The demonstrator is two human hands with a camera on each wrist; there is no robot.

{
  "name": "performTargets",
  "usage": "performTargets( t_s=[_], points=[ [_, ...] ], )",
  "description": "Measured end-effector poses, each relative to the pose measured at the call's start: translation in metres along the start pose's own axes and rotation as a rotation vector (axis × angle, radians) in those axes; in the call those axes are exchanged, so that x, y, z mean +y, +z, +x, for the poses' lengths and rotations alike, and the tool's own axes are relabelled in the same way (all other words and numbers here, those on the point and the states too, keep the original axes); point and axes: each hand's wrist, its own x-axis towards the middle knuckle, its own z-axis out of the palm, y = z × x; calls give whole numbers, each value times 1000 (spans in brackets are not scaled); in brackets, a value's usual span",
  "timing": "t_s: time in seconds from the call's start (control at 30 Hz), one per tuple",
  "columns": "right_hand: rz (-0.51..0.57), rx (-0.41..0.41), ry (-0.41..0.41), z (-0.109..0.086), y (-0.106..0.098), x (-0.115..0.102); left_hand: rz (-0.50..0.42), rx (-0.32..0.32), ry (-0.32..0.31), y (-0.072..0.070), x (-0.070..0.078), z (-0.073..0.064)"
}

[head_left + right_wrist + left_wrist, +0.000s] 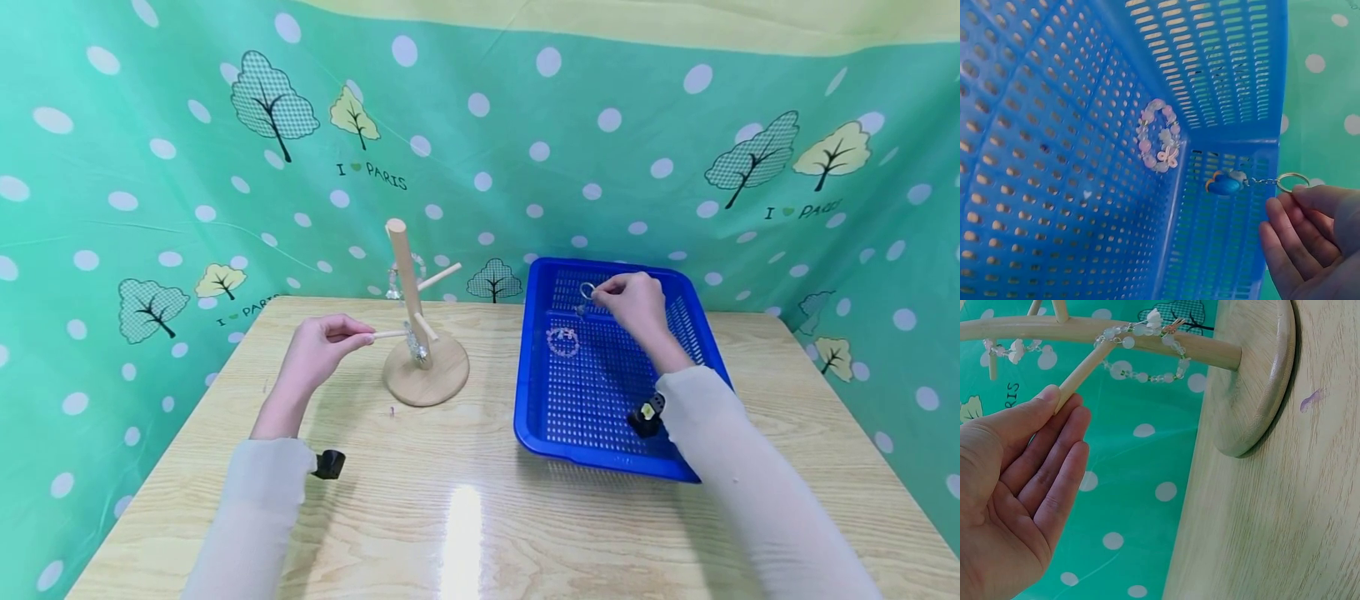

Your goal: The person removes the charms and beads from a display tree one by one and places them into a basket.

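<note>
A wooden stand with a round base and several pegs stands left of centre. My left hand pinches the tip of one peg between thumb and fingers. On that peg, near the post, hangs a pale beaded bracelet; another beaded bracelet hangs on a higher peg. Over the back of the blue basket, my right hand pinches the metal ring of a keychain. Its blue figure charm dangles from a short chain. A pink beaded bracelet lies inside the basket.
The light wooden table carries the stand and basket. A small purplish mark or scrap shows on it by the stand's base. A green dotted curtain hangs behind and along both sides.
</note>
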Motion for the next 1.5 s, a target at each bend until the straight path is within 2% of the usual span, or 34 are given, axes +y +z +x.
performTargets(
  t_s=[0.2,0.73,1.1,1.5],
  points=[
    [-25,-31,-10,-2,-3,6,6,4,-8,0,0,0],
    [-25,-181,65,-4,-7,12,12,4,-13,1,-3,2],
    [-57,-238,80,-5,-7,16,13,-2,-17,0,-1,1],
    [-59,-263,104,-4,-8,23,18,5,-15,1,-1,1]
  ],
)
